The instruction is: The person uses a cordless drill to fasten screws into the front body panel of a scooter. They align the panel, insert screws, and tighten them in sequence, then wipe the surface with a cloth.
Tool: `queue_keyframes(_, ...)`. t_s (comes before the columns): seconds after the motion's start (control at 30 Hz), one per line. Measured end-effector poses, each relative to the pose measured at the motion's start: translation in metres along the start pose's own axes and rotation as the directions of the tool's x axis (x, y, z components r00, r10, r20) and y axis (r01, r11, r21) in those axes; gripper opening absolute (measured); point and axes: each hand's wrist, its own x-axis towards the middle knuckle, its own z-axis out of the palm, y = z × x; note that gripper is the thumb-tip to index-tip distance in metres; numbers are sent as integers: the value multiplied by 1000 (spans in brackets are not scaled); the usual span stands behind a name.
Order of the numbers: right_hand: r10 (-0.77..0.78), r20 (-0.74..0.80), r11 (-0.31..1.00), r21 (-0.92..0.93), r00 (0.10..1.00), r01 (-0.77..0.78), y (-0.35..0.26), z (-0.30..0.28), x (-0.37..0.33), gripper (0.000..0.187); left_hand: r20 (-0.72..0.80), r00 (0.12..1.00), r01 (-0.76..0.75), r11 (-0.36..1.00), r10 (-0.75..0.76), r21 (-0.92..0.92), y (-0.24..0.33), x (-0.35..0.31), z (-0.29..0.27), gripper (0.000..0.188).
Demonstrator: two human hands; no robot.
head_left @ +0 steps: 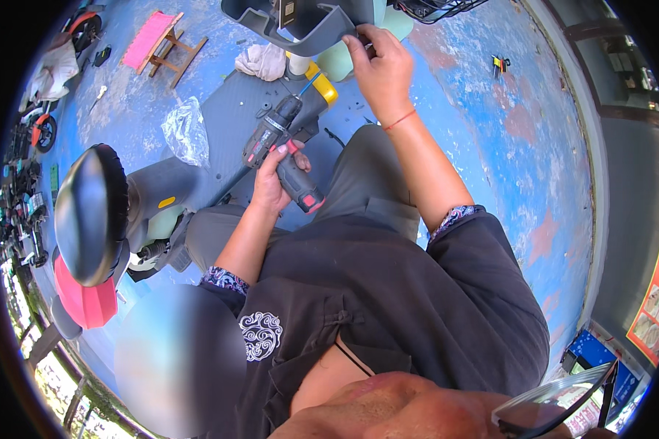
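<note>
Over on the far left, a row of parked two-wheelers (25,208) crowds the edge of the view, too small and bent to sort one from another. Next comes a glossy black seat (88,212) with a gathered rim, and just beside it a red ribbed shell (88,296). Farther off, a pink-topped folding stool (152,40) stands on the worn blue floor (549,168). A crumpled clear plastic bag (185,132) lies against the broad grey footboard (227,110) of the scooter, and a whitish wadded cloth (261,61) sits near its far end.

In front of the seated person is the cordless drill (274,135), black and grey with red accents, slanted over the footboard with its chuck pointing away. The left hand (271,186) has its fingers wrapped around the handle, thumb lying along the side. The thin bit reaches toward a yellow piece (322,84); I can't tell whether they touch. Beyond stands a dark grey molded panel (311,40), hollow on top. At its right corner the right hand (384,69) pinches the rim between thumb and fingers, a thin red band around that wrist.

Farther right, a small yellow-and-black item (500,66) lies on the floor, well apart, and a red poster (655,325) hangs at the edge.
</note>
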Motion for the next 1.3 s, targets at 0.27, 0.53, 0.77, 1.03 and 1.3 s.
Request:
queue_keyframes(0.27,-26,-71,999,-33,997,24,11,13,-1,20,-28,1000,-9,999,8,-35,-2,-7,-10,38)
queue_keyframes(0.53,-309,-159,936,-227,937,270,21,5,32,70,-14,1000,-26,1000,26,5,5,-14,-10,38)
queue_keyframes(0.77,-61,392,986,-119,918,116,-8,-35,81,113,-36,998,-59,998,59,-10,8,-19,-15,35)
queue_keyframes(1.03,-229,288,973,72,930,217,5,-30,79,102,-19,999,-45,999,45,-31,3,-18,-16,36)
queue_keyframes(1.3,356,469,863,166,808,-477,19,-38,-14,44,7,998,-60,998,60,-3,1,-14,-20,35)
